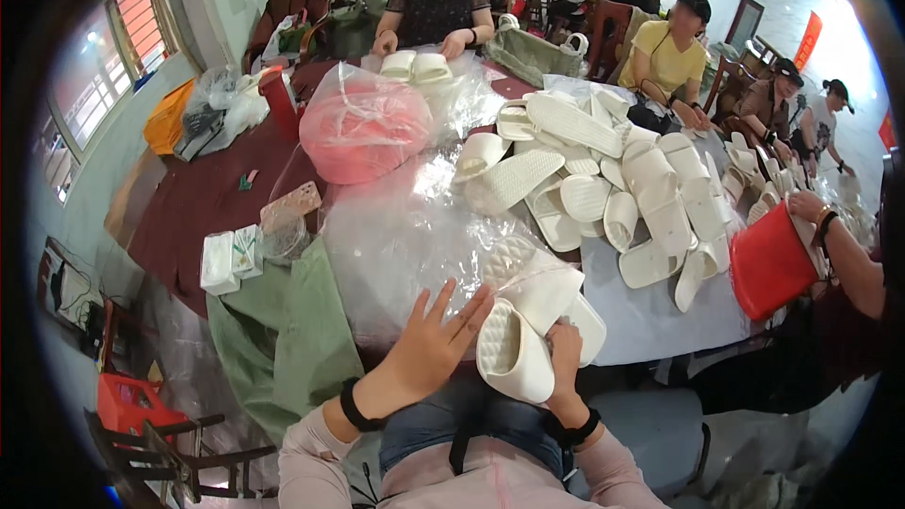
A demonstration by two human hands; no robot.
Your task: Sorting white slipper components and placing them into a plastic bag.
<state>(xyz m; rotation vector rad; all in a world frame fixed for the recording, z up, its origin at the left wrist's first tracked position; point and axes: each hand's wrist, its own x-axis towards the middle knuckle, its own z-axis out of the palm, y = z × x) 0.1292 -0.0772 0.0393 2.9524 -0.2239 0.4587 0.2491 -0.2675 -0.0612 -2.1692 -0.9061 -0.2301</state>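
Close to my body at the table's near edge is a white slide slipper, its toe strap toward me. My right hand is closed at its side, gripping it. Just beyond lies a second white slipper with a quilted sole, partly under clear plastic film. My left hand is raised beside the slippers with fingers spread; its fingertips come near the first slipper's edge, and I cannot tell if they touch it. Clear plastic sheeting covers the table in front of my left hand.
A heap of white slippers spreads to the right. Beyond the sheeting sits a pink bundle in clear plastic. Green cloth and a tissue pack are at left. A co-worker's hand holds a red bucket at right; other people work farther back.
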